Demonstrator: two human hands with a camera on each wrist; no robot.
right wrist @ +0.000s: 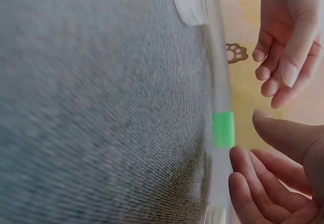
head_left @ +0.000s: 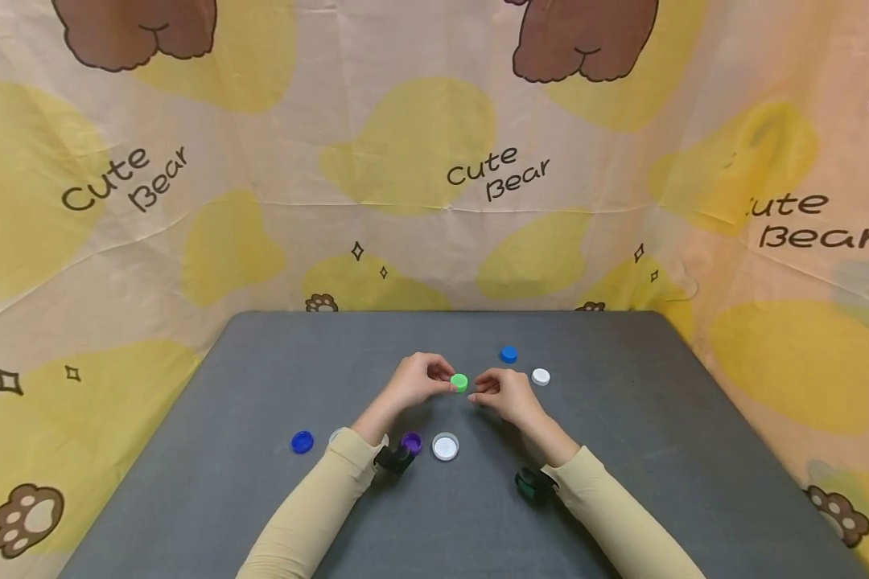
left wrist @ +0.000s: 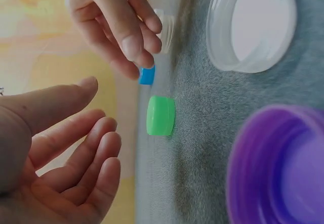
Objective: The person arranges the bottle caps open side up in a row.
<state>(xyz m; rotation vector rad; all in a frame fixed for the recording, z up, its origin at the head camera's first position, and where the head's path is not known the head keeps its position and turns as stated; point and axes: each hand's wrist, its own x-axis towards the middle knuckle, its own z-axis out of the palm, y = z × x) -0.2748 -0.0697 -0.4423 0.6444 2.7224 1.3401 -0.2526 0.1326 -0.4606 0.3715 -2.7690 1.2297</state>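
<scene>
A bright green cap (head_left: 459, 383) sits on the table between the two hands. My left hand (head_left: 422, 378) is just to its left, thumb and fingers apart; the left wrist view shows its loosely bent fingers (left wrist: 104, 140) around nothing. On the other side, my right hand (head_left: 505, 394) hovers with relaxed fingers and nothing in its grasp. The right wrist view has the green cap (right wrist: 223, 130) standing beyond the right fingertips. Past the right hand lie a blue cap (head_left: 508, 354) and a white cap (head_left: 541, 376).
Nearer the body are a dark blue cap (head_left: 302, 441), a purple cap (head_left: 411, 443) and a clear-rimmed lid with a white inside (head_left: 445, 446). Another pale lid (head_left: 335, 434) is mostly hidden under the left sleeve. The grey table (head_left: 623, 482) meets a patterned cloth (head_left: 405, 177) behind.
</scene>
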